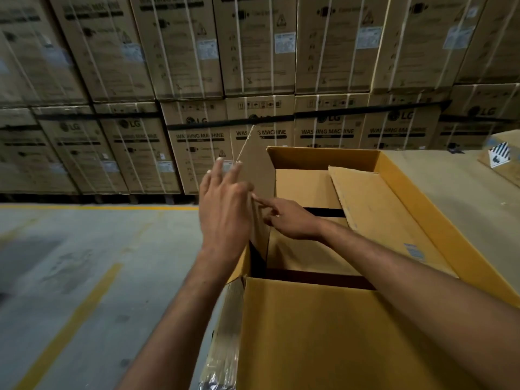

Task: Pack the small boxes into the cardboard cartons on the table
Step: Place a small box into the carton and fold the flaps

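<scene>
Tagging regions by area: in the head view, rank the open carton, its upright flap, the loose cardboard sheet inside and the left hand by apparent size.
1. open carton
2. loose cardboard sheet
3. left hand and upright flap: look alike; the hand covers part of the flap, so unranked.

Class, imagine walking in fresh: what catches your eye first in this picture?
Two bare hands meet at centre: the left hand rests open against the raised flap of the big open carton, and the right hand touches the flap from inside. Behind, a wall of stacked washing machine cartons fills the background.
</scene>
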The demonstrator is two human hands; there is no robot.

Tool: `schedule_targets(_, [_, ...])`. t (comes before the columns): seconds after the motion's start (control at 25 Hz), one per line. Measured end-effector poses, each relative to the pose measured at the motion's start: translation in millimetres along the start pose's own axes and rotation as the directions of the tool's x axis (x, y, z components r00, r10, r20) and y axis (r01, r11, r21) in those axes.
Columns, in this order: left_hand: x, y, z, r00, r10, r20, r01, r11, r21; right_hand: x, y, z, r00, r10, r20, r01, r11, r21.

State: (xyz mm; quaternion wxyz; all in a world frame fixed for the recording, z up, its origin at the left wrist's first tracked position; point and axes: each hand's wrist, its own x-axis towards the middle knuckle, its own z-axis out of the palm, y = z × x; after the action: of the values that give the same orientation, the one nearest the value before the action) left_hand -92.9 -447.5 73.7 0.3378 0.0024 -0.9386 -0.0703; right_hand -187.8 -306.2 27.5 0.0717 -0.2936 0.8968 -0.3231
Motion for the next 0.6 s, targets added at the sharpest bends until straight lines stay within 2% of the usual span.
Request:
schedule_targets(0.08, [3, 22, 4, 0.985, 0.102, 0.14, -0.118, 0.986, 0.114, -11, 9, -9, 0.998, 0.027, 0.059, -0.021, 0.996, -0.092])
schedule_targets(0.16, [0, 37, 13, 0.958, 0.18, 0.225, -0.216, 0.965, 0.147, -20, 25, -16, 0.982, 0.151, 0.111, -0.115, 0.953, -0.281])
schedule_targets(0.24, [-1, 51, 29, 0.927, 0.197, 0.32, -0.205, 0.979, -0.008, -33, 43, -26, 0.947, 0.303, 0.105, -0.214, 0.842, -0.495])
schedule_targets(0.28, [0, 61, 41, 0.895, 0.201, 0.398, -0.171, 0.979, -0.109, -42, 51, -31, 0.935, 0.343, 0.09, -0.23, 0.778, -0.584])
schedule_targets(0.36, [5, 84, 65, 0.77, 0.204, 0.604, -0.054, 0.965, -0.258, -62, 62, -43, 0.944, 0.328, 0.043, -0.209, 0.692, -0.691])
schedule_targets(0.44, [8, 110, 79, 0.609, 0.236, 0.757, 0.073, 0.934, -0.35, -79, 66, -58, 0.973, 0.228, -0.029, -0.178, 0.669, -0.722])
schedule_targets(0.48, [9, 124, 83, 0.56, 0.258, 0.787, 0.147, 0.904, -0.401, -86, 67, -68, 0.982, 0.18, -0.065, -0.17, 0.668, -0.724])
schedule_targets(0.52, [9, 137, 85, 0.543, 0.279, 0.792, 0.222, 0.862, -0.456, -92, 66, -78, 0.984, 0.144, -0.102, -0.172, 0.67, -0.722])
schedule_targets(0.6, [12, 166, 84, 0.569, 0.337, 0.75, 0.33, 0.742, -0.584, -104, 65, -102, 0.974, 0.091, -0.206, -0.212, 0.679, -0.703])
